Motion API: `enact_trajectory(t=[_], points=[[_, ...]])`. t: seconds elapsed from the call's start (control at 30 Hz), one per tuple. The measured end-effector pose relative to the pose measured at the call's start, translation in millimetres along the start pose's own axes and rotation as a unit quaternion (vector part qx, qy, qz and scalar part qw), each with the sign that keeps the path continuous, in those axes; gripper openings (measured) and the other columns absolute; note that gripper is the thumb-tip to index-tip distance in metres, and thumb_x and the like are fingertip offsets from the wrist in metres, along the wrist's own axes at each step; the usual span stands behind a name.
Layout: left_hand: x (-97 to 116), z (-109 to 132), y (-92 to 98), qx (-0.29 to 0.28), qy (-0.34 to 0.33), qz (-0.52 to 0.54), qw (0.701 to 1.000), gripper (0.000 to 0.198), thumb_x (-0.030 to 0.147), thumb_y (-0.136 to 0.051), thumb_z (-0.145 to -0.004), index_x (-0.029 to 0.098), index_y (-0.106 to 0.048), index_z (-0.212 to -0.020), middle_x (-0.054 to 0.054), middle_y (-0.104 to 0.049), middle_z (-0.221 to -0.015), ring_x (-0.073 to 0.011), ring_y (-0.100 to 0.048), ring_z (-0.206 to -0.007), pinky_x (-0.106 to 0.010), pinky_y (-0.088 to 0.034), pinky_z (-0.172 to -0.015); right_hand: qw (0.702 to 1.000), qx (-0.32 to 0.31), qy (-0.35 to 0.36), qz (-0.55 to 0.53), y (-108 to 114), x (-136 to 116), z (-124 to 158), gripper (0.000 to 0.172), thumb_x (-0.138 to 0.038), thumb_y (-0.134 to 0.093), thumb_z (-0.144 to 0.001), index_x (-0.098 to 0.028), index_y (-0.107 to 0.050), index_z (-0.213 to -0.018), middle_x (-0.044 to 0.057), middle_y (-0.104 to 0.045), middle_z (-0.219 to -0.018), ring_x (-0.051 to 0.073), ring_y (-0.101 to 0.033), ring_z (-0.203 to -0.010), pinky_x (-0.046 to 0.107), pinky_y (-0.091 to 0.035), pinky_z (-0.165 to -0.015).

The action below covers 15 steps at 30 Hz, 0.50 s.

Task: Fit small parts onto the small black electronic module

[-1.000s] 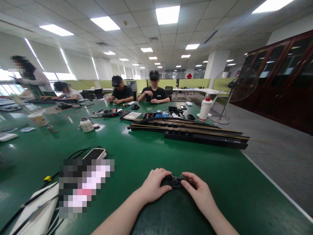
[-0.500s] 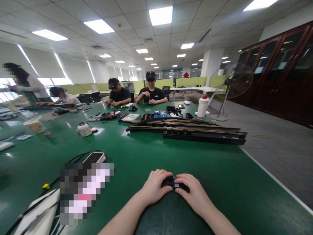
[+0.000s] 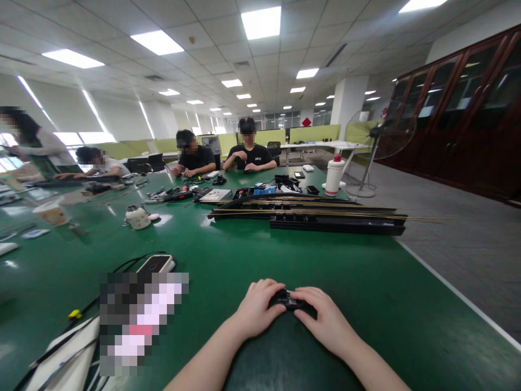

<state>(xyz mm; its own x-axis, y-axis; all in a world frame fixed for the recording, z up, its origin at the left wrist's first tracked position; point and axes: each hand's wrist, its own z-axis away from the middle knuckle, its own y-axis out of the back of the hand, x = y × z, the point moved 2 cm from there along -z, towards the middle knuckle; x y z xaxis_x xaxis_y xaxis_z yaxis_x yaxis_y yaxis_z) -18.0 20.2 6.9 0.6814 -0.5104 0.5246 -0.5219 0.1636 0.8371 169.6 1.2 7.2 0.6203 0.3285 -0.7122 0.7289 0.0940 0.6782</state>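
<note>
Close in front of me, a small black part [image 3: 290, 305] with a light metallic bit at its middle lies low at the green table [image 3: 228, 260]. My left hand [image 3: 260, 304] grips its left end, thumb at the near side and fingers over the far side. On the right end, my right hand [image 3: 319, 312] holds it the same way, fingertips close to the metallic bit. My fingers hide both ends, and its exact kind is too small to make out.
Long black rails [image 3: 337, 224] with thin brass-coloured rods lie across the table ahead. Behind them are tools and small parts [image 3: 179, 194]. A white bottle [image 3: 334, 178], a small white pot [image 3: 138, 217] and a phone [image 3: 157, 264] stand or lie around. Co-workers [image 3: 250, 155] sit opposite.
The camera view has shifted slightly. My right thumb and fingers have spread a little apart at the black part, showing more of its middle. Both hands stay on it.
</note>
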Motion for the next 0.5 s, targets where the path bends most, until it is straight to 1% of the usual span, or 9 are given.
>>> enact_trajectory(t=[0.17,0.5], points=[[0.4,-0.5,0.3,-0.005,0.000,0.003,1.000,0.038,0.030,-0.054,-0.086,0.025,-0.049,-0.124,-0.005,-0.056,-0.118,-0.0219,-0.049,-0.107,-0.035,-0.037,-0.091,1.000,0.012,-0.015,0.002,0.5,-1.2,1.2,0.036,-0.023,-0.058,-0.074,-0.021,-0.062,-0.110,0.008,-0.064,-0.114,0.024,-0.055,-0.109,0.042,-0.038,-0.099],[-0.3,-1.2,-0.8,-0.008,0.006,-0.003,1.000,0.038,0.030,-0.052,-0.087,0.025,-0.049,-0.124,-0.005,-0.055,-0.118,-0.0219,-0.049,-0.107,-0.036,-0.037,-0.091,1.000,0.012,-0.023,0.002,0.9,-0.4,2.1,0.035,-0.027,-0.055,-0.077,-0.021,-0.061,-0.111,0.008,-0.063,-0.115,0.024,-0.055,-0.110,0.041,-0.039,-0.098]])
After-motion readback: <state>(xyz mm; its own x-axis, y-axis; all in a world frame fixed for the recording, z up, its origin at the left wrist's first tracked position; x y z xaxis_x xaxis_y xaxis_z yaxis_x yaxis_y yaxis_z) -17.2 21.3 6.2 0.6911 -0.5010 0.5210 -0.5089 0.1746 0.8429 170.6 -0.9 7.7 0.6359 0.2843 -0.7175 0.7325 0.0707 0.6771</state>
